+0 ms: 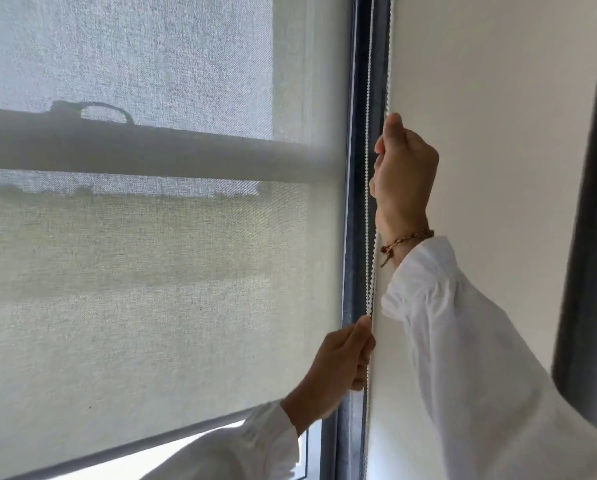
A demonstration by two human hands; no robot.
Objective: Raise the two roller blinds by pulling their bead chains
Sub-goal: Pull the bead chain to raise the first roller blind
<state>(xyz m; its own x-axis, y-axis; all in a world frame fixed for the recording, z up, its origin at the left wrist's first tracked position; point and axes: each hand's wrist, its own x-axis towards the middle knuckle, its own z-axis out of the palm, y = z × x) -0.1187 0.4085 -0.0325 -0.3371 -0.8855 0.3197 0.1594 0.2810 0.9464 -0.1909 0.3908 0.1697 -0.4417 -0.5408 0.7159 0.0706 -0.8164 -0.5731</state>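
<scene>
White bead chains point(369, 209) ran down the dark grey window frame point(354, 237), in the narrow strip between the sheer blind and the pale wall point(498, 116). At least two strands hung side by side there, close together; which strand belonged to which blind could not be told.

The right hand point(402, 171) was up high, beside the frame and in front of the wall, fingers curled shut around a strand that came down from the top edge along the wall's corner. A brown braided bracelet point(406, 239) sat on its wrist, just above the cuff of a loose white sleeve point(463, 341).

The left hand point(340, 358) was lower, near the bottom of the frame, pinching a strand between thumb and bent fingers, the chain continuing below the fist towards the bottom edge. Its white sleeve point(248, 448) came in from the bottom edge.

The sheer grey-green roller blind point(151, 271) covered most of the pane, its bottom bar point(117, 445) slanting across the lower left corner with a bright strip of uncovered glass beneath it. Through the weave, a dark horizontal rail with a curved handle showed as a silhouette. A dark band, possibly a curtain, stood at the right edge; a second blind could not be made out with certainty.
</scene>
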